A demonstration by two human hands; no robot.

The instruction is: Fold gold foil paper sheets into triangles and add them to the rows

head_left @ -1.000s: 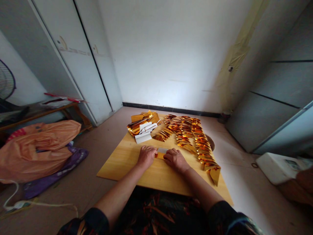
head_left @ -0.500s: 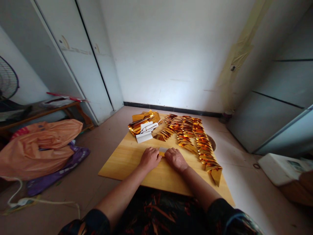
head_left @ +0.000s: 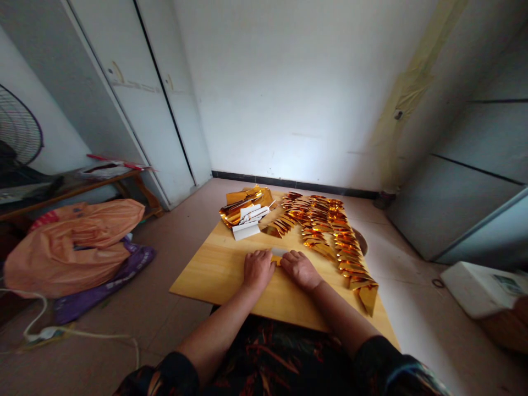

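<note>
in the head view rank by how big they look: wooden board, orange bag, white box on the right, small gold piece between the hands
1. wooden board
2. orange bag
3. white box, cut off by the frame edge
4. gold piece, mostly covered by the hands

Both hands pressing a gold foil piece on wooden surface

L hand (head_left: 258, 269) & R hand (head_left: 301, 269) lie palm-down on foil piece (head_left: 277, 256) mid-surface (head_left: 214, 264); row of folded gold pieces (head_left: 330, 231) runs along R side, foil sheet stack (head_left: 245, 210) at far edge.
</note>
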